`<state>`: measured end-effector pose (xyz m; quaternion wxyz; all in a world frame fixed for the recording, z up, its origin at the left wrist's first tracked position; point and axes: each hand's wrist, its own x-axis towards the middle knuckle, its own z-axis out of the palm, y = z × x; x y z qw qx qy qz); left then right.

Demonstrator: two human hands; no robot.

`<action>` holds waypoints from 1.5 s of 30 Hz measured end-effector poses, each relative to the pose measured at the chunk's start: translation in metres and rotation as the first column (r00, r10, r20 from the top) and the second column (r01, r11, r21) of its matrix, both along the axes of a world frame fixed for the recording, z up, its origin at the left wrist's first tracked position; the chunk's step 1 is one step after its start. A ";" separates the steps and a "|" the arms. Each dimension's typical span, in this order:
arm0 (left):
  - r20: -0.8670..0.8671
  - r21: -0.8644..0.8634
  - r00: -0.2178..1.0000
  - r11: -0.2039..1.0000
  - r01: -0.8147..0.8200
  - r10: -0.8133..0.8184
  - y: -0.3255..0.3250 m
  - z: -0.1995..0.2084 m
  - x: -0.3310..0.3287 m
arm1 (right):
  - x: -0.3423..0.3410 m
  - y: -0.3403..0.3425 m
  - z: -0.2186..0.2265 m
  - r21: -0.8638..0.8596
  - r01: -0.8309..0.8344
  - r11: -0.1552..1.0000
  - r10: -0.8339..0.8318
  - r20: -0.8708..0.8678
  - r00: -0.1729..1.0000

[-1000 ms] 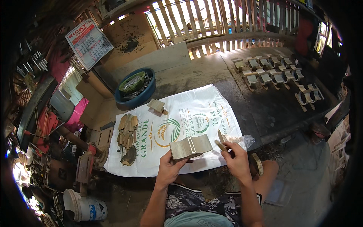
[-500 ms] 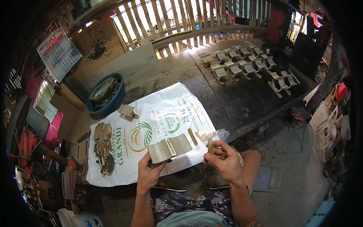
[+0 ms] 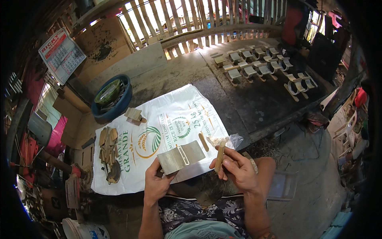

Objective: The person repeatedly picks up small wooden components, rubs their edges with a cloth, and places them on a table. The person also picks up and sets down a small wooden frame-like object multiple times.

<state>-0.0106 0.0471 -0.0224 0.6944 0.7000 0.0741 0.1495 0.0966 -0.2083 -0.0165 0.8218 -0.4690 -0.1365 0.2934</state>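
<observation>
My left hand [image 3: 156,182] grips a curved bamboo piece [image 3: 169,160] by its left end. Across the middle of that piece runs a narrow, pale elongated loop; whether it is a slot or a line of glue I cannot tell. Pinched upright in my right hand [image 3: 242,172] is a short bamboo strip [image 3: 220,156], a little apart from the curved piece. Another thin strip [image 3: 203,142] lies on the white sack [image 3: 137,181] just beyond. Beside it, a crumpled clear plastic bag [image 3: 234,141] with pale contents is partly hidden by my right hand.
Several bamboo strips [image 3: 107,145] are heaped at the sack's left, near a small bamboo assembly [image 3: 135,115]. A blue basin [image 3: 126,101] holds a green bowl. Several curved bamboo pieces [image 3: 248,71] stand in rows on the dark tabletop [image 3: 254,107] at far right.
The strip in my right hand has turned, so more of its length shows. The curved piece in my left hand has tilted, showing its pale loop more fully.
</observation>
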 end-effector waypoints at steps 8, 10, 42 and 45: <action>0.027 0.260 1.000 0.966 0.004 -0.011 -0.003 0.017 0.003 | -0.007 0.000 0.017 -0.090 0.008 0.996 0.001 0.101 0.995; 0.085 0.396 0.995 0.918 0.014 -0.052 -0.004 0.023 0.004 | -0.012 0.005 0.019 -0.147 0.072 0.987 -0.045 0.180 0.983; 0.063 0.659 0.995 0.752 0.013 -0.072 -0.013 0.055 0.006 | -0.011 0.033 0.037 -0.312 0.286 0.906 -0.046 0.599 0.799; 0.059 0.662 0.996 0.749 0.015 -0.072 -0.013 0.055 0.006 | -0.011 0.033 0.036 -0.309 0.287 0.907 -0.049 0.599 0.799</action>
